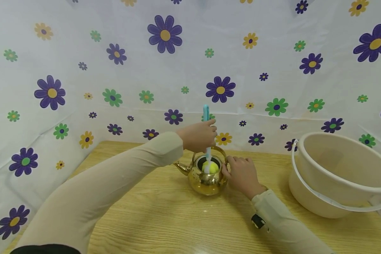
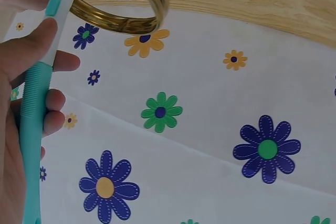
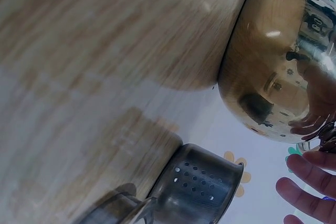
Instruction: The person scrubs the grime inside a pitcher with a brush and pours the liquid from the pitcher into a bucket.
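Note:
A shiny gold teapot (image 1: pixel 207 185) stands lidless on the wooden table, its spout (image 1: pixel 182 168) toward the left. My left hand (image 1: pixel 198 135) grips the teal and white handle (image 2: pixel 32 114) of a sponge bottle brush, thumb laid along the white part. The brush's yellow-green sponge head (image 1: pixel 213 168) sits inside the pot's mouth, partly hidden by the rim. My right hand (image 1: pixel 243 176) holds the pot's right side, thumb against the body and forefinger by the base of the hooped handle (image 2: pixel 113 23). In the right wrist view its fingers (image 3: pixel 304 169) show beside the pot.
A large cream bucket (image 1: pixel 333 197) with a white bail handle stands on the right. The right wrist view shows a perforated metal strainer (image 3: pixel 202 177) and another metal piece (image 3: pixel 113 208) on the table (image 3: pixel 79 51). Behind hangs a white flower-patterned cloth (image 1: pixel 130 116).

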The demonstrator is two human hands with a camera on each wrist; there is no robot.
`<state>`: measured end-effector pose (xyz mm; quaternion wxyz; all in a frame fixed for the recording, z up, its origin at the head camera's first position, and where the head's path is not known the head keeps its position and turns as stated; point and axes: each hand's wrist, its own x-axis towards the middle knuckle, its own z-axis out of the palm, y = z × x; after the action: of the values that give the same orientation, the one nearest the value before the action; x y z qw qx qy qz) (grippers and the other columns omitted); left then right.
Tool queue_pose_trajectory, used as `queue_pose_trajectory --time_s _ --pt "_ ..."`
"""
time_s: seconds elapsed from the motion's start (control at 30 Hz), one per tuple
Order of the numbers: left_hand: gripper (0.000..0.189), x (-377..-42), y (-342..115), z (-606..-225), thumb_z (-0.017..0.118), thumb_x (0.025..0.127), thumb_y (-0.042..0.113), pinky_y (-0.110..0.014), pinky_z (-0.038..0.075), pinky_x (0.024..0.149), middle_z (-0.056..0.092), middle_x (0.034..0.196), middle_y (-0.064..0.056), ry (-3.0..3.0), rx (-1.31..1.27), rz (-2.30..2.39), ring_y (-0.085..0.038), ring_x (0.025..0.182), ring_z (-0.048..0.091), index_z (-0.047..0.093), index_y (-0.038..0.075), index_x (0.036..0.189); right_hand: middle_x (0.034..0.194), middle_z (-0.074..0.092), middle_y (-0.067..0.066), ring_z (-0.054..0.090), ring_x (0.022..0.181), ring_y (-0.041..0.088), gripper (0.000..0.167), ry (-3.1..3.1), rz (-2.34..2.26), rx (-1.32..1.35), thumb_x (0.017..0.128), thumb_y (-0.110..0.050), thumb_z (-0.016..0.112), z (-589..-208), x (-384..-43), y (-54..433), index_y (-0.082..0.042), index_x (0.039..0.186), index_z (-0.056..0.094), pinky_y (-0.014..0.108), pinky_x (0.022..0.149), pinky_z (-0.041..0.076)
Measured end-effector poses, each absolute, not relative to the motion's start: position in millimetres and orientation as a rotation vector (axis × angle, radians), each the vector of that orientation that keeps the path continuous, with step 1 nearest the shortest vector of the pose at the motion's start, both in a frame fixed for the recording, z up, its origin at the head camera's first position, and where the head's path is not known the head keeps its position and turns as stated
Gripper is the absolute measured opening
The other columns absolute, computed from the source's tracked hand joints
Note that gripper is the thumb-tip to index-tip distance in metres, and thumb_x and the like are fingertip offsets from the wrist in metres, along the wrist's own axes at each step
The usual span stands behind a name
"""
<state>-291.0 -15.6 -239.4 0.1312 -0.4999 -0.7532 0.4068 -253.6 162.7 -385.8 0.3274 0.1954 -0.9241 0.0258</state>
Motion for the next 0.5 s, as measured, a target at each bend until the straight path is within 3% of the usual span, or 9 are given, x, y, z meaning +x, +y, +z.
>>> queue_pose_trajectory --time_s 0.23,0.5 --pt "0.034 -286 -5 -236 0.055 0.091 0.045 -0.041 0.023 0.115 0.066 0.119 -0.001 -2.107 -1.455 1.297 -0.02 0.12 0.054 0.068 0.02 0.11 0.066 0.065 0.004 0.06 0.056 0.021 0.019 -2.417 0.073 0.52 0.088 -0.025 0.06 -386 -254 162 -0.007 0.086 0.064 0.038 0.058 0.045" --pt "0.023 -280 3 -235 0.053 0.091 0.03 -0.037 0.024 0.112 0.069 0.108 0.001 -2.021 -1.42 1.399 -0.017 0.111 0.058 0.07 0.019 0.103 0.069 0.067 0.005 0.062 0.059 0.022 0.018 -2.431 0.09 0.518 0.088 -0.025 0.059 -386 -255 163 -0.008 0.087 0.065 0.039 0.06 0.046"
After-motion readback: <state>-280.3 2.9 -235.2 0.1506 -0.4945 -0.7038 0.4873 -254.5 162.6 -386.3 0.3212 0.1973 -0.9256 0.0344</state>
